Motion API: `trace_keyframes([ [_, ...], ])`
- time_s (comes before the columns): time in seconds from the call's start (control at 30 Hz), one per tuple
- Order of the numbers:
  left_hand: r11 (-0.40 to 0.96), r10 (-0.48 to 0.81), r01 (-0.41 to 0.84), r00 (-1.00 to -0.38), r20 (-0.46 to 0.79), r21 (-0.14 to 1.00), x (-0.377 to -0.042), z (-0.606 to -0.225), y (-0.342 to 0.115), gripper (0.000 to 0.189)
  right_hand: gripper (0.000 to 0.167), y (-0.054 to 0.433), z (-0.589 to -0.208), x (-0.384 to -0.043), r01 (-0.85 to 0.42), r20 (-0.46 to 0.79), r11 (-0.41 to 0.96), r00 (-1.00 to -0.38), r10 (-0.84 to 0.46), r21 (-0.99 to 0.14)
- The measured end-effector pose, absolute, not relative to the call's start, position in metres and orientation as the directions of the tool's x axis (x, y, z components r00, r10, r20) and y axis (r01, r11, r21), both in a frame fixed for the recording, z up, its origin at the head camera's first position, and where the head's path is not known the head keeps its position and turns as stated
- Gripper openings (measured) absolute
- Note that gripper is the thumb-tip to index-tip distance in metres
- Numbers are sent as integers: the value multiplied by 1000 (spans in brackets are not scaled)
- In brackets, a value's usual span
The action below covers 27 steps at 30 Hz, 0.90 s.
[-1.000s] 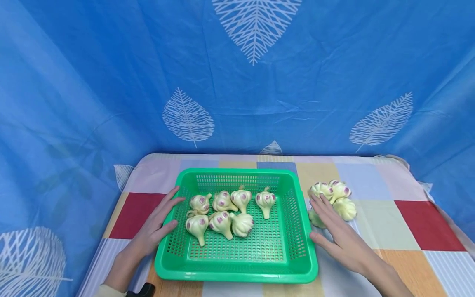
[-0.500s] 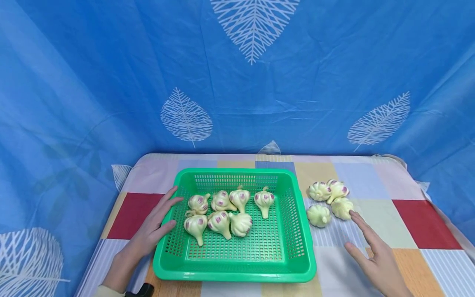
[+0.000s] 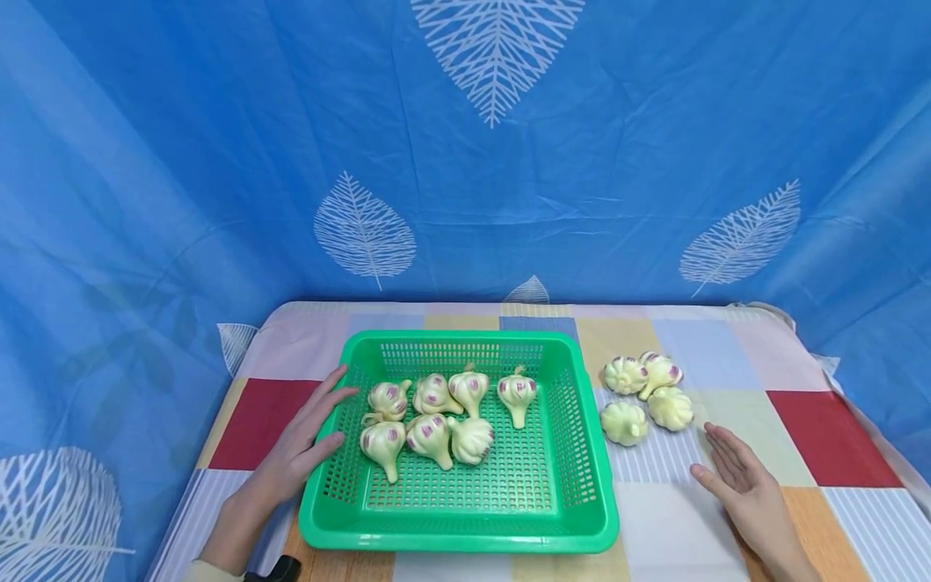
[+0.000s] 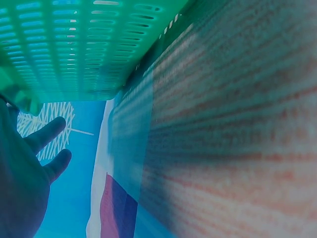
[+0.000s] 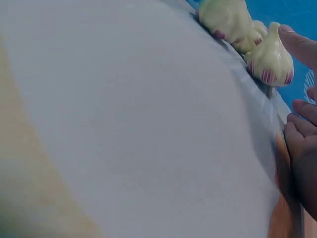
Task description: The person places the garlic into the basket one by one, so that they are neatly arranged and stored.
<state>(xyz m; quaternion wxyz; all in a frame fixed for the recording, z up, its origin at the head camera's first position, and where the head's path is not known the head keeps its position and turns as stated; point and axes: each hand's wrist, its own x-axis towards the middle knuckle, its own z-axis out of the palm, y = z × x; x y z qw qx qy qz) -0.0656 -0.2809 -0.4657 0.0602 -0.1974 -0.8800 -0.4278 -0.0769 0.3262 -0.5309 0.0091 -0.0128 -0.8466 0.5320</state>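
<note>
Several garlic bulbs (image 3: 429,437) with purple marks lie toward the left and back inside a green plastic basket (image 3: 465,541). My left hand (image 3: 294,453) rests at the basket's left rim with its fingers spread; in the left wrist view, fingers (image 4: 52,134) show beneath the perforated basket wall (image 4: 64,54). To the right of the basket, a cluster of loose garlic bulbs (image 3: 671,408) sits on the cloth. My right hand (image 3: 752,493) is just to the right of and nearer than that cluster, fingers relaxed and holding nothing. In the right wrist view, garlic (image 5: 270,59) appears beyond the thumb.
A patchwork tablecloth (image 3: 829,436) covers the table. Behind and at both sides hangs a blue curtain (image 3: 618,162) with white leaf prints. A dark band (image 3: 284,569) is at my left wrist.
My right hand has moved from the basket's right rim, over the loose garlic, to the right and toward me. The left hand stays in place, and the garlic bulbs have not moved.
</note>
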Motion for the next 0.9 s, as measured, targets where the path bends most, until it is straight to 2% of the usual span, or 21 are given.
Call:
trace_keyframes([
  [0.17, 558, 293, 399, -915, 277, 728, -65, -466, -281, 58, 74, 332, -533, -98, -84, 85, 342, -996, -12, -936],
  [0.33, 558, 298, 405, -912, 280, 724, -66, -467, -281, 57, 76, 331, -534, -118, -133, 120, 362, -991, -57, -923],
  [0.7, 561, 298, 404, -913, 279, 723, -66, -468, -281, 58, 89, 317, -531, -145, -102, 91, 406, -995, -47, -908],
  [0.9, 565, 302, 411, -910, 285, 715, -67, -468, -281, 58, 78, 313, -533, -143, -57, 78, 462, -997, 27, -885],
])
